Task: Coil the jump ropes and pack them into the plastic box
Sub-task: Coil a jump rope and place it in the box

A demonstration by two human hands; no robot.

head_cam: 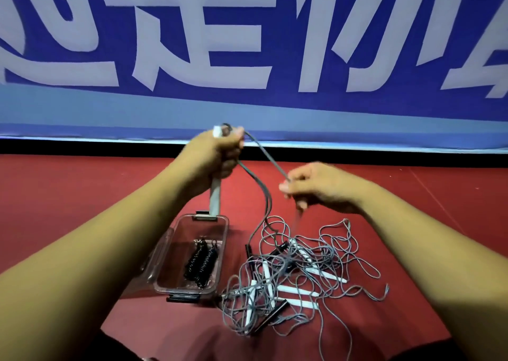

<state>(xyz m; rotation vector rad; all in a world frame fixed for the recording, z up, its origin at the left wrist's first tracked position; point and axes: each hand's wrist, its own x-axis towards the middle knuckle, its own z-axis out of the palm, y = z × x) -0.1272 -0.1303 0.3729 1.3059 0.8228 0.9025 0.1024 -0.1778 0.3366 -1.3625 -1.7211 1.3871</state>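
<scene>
The grey cord [265, 155] of one jump rope stretches taut between both hands, above the tangled pile of ropes [288, 274] with white and black handles lying on the red floor [82, 190]. The left hand [217, 160], raised, is fisted tight round an upright white handle [215, 198], cord looping out over its top. The right hand [316, 187] pinches the cord between thumb and curled fingers. Just left of the pile sits the clear plastic box [224, 239], lidless, with black coiled ropes [202, 261] inside. A blue banner [247, 44] stands behind
</scene>
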